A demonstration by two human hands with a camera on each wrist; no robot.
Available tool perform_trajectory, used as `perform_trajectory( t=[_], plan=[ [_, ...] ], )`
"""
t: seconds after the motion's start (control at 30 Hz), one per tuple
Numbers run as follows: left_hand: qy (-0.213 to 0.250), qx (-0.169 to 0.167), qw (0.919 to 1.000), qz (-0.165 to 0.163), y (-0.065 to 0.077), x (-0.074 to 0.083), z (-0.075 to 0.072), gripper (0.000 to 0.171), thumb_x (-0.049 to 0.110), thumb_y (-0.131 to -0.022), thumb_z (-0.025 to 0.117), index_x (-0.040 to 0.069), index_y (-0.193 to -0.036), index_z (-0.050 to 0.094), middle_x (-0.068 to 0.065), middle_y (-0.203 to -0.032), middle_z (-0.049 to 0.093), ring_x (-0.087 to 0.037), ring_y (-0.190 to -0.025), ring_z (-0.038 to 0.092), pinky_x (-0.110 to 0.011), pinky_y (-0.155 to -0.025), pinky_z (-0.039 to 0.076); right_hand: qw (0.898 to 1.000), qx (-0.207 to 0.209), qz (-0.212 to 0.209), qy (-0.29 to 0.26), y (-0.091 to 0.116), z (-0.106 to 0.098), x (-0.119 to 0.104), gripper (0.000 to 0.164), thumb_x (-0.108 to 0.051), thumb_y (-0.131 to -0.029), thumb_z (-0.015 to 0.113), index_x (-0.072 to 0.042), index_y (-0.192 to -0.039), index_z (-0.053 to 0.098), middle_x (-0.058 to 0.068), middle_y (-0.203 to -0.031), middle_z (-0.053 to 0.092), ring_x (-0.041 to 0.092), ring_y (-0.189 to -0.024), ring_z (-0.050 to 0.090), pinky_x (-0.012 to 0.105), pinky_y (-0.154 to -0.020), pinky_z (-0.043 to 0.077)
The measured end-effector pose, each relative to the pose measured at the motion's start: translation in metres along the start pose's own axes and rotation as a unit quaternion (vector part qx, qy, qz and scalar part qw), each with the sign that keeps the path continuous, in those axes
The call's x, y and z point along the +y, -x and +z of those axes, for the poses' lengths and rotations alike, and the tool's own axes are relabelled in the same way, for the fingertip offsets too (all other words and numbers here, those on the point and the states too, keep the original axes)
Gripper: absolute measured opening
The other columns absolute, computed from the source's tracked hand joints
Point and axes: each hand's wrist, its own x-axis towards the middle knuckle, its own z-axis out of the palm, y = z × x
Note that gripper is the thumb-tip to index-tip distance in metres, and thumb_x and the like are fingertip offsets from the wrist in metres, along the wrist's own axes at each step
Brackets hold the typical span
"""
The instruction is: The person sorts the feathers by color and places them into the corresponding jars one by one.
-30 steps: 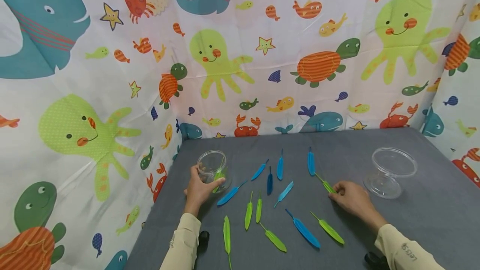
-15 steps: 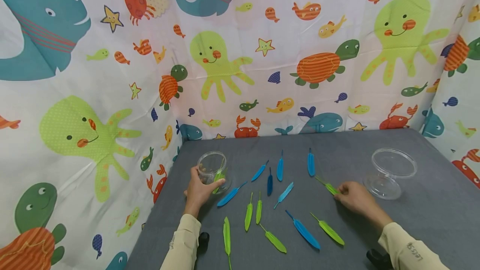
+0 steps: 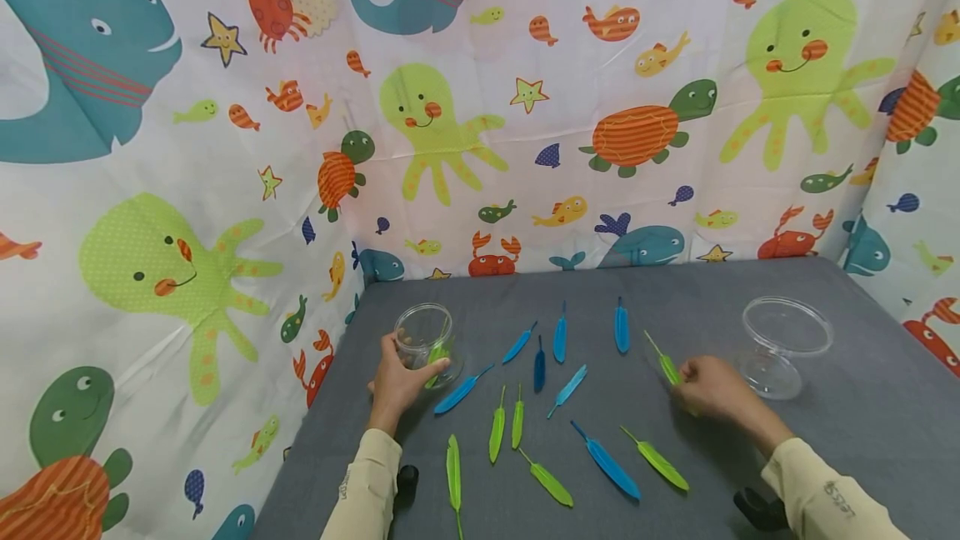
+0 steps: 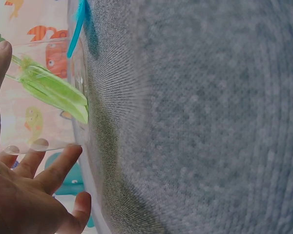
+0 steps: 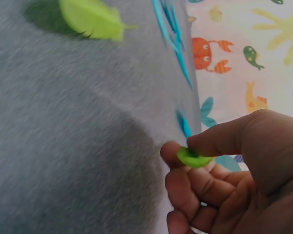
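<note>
My left hand (image 3: pixel 401 382) grips a clear plastic jar (image 3: pixel 422 327) standing at the left of the grey table, thumb on one side and fingers on the other. Through its wall green feathers (image 4: pixel 53 90) show, leaning inside. Out to the right, my right hand (image 3: pixel 720 394) pinches a green feather (image 3: pixel 668 369) between thumb and fingertips, its thin quill pointing up and away. In the right wrist view the green feather (image 5: pixel 193 158) shows end-on, partly hidden by the fingers.
Blue feathers (image 3: pixel 559 338) and green feathers (image 3: pixel 657 463) lie scattered across the middle of the grey table (image 3: pixel 600 515). A clear footed bowl (image 3: pixel 768 375) stands at the right. Behind rises a curtain (image 3: pixel 465 227) printed with sea animals.
My right hand has shifted a little to the right with the green feather, whose quill has moved off from the blue feather and turned more upright. The left hand and jar have stayed put.
</note>
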Motion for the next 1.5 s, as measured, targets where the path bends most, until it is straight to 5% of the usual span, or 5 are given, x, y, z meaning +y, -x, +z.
perform_trajectory(
  t=[0.17,0.33,0.6,0.87,1.5],
  plan=[
    [-0.003,0.0,1.0,-0.005,-0.001,-0.001,0.001,0.104,0.055,-0.07,0.09,0.019,-0.148,0.03,-0.02,-0.151,0.05,-0.04,-0.133,0.057,-0.07,-0.105,0.015,0.997,-0.03,0.013,-0.068,-0.007,-0.003,-0.017,0.027,-0.019,-0.093,0.068,0.002,-0.109,0.061,0.004,-0.081,0.071,0.015,-0.068,0.059,0.033,-0.059,0.046],
    [-0.004,0.0,1.0,-0.009,-0.002,-0.002,0.001,0.106,0.055,-0.069,0.091,0.022,-0.149,0.03,-0.018,-0.151,0.05,-0.038,-0.133,0.057,-0.068,-0.105,0.015,0.988,-0.04,-0.002,-0.147,-0.015,-0.001,-0.033,0.033,-0.021,-0.098,0.067,0.0,-0.12,0.055,0.013,-0.092,0.077,0.02,-0.076,0.066,0.034,-0.066,0.05],
    [-0.007,0.001,0.9999,-0.008,-0.003,-0.001,0.001,0.107,0.056,-0.069,0.09,0.022,-0.149,0.029,-0.018,-0.152,0.05,-0.038,-0.133,0.057,-0.066,-0.103,0.018,0.973,-0.036,-0.025,-0.228,-0.031,0.003,-0.058,0.033,-0.022,-0.099,0.067,0.0,-0.12,0.056,0.013,-0.102,0.077,0.033,-0.085,0.075,0.039,-0.074,0.058],
    [-0.005,0.001,0.9999,-0.009,-0.003,0.001,0.001,0.107,0.056,-0.068,0.091,0.021,-0.149,0.029,-0.018,-0.153,0.05,-0.039,-0.134,0.056,-0.066,-0.103,0.017,0.967,-0.011,-0.061,-0.245,-0.053,0.014,-0.086,0.029,-0.02,-0.099,0.067,0.001,-0.117,0.058,0.013,-0.098,0.06,0.024,-0.083,0.073,0.033,-0.072,0.06],
    [-0.005,0.004,0.9999,-0.015,-0.002,-0.001,0.003,0.106,0.058,-0.068,0.09,0.021,-0.147,0.03,-0.021,-0.147,0.054,-0.041,-0.131,0.057,-0.067,-0.104,0.016,0.948,-0.023,-0.117,-0.294,-0.1,0.06,-0.177,0.022,-0.012,-0.097,0.069,0.0,-0.114,0.062,0.019,-0.097,0.071,0.027,-0.083,0.072,0.035,-0.073,0.06]
  ],
)
